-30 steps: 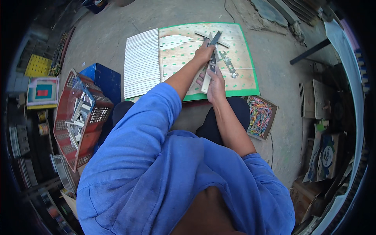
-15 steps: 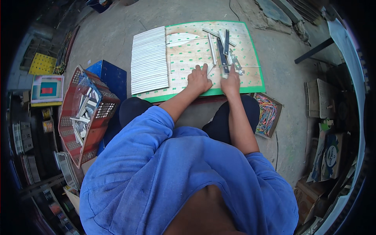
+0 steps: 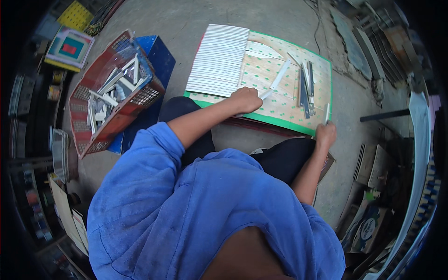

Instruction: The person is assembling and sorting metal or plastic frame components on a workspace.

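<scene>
My left hand is closed at the near edge of the green-bordered board, with a short white strip sticking out of its fingers. Just past it a longer white strip lies slanted on the board. My right hand grips a thin white strip that points away from me at the board's right corner. Between the hands lies a loose bunch of black and white strips. A close-set row of white strips covers the board's left part.
On my left, a red plastic crate full of white and grey strips leans against a blue box. Colourful framed panels and shelves stand farther left. Stacked boards and a cardboard box line the right side.
My view has turned, so the board sits farther right. My right hand has left the bunch of strips and moved right with a white strip. My left hand has closed; a white strip now lies slanted.
</scene>
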Demonstrator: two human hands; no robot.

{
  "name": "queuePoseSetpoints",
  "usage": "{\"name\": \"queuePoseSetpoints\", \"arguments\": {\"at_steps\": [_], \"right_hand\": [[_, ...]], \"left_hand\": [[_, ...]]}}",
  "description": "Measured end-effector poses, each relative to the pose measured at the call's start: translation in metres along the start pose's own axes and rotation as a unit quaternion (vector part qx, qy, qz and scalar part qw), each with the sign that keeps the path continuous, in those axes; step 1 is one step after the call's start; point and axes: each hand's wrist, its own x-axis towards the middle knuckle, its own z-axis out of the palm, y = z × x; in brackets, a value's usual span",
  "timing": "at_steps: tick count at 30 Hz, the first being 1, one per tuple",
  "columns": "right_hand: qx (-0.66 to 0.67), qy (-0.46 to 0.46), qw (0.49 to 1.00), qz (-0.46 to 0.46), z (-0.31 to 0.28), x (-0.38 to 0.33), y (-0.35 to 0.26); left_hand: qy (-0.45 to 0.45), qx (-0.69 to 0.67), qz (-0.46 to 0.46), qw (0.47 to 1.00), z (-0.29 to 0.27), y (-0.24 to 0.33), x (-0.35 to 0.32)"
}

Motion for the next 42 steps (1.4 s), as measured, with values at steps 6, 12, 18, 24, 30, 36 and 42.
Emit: {"name": "queuePoseSetpoints", "arguments": {"at_steps": [6,12,18,24,30,36,42], "right_hand": [[0.295,-0.079,0.949,-0.082,0.036,0.001,-0.061],[0.271,-0.183,0.928,-0.18,0.101,-0.041,-0.179],[0.21,-0.142,0.946,-0.201,0.14,-0.048,-0.212],[0.2,-0.123,0.951,-0.2,0.149,-0.05,-0.215],[0.222,-0.161,0.94,-0.203,0.143,-0.056,-0.212],[0.252,-0.185,0.929,-0.199,0.139,-0.06,-0.211],[0.273,-0.172,0.92,-0.22,0.148,-0.057,-0.208]], "left_hand": [[0.156,-0.105,0.023,0.982,-0.09,-0.068,-0.019],[0.256,-0.197,-0.111,0.94,-0.091,-0.205,0.005],[0.233,-0.298,-0.129,0.917,-0.055,-0.254,0.045],[0.223,-0.194,-0.081,0.952,-0.058,-0.252,0.05],[0.221,-0.173,-0.033,0.959,-0.055,-0.262,0.044],[0.246,-0.216,-0.035,0.944,-0.049,-0.255,0.03],[0.262,-0.216,-0.078,0.937,-0.05,-0.233,0.025]]}}
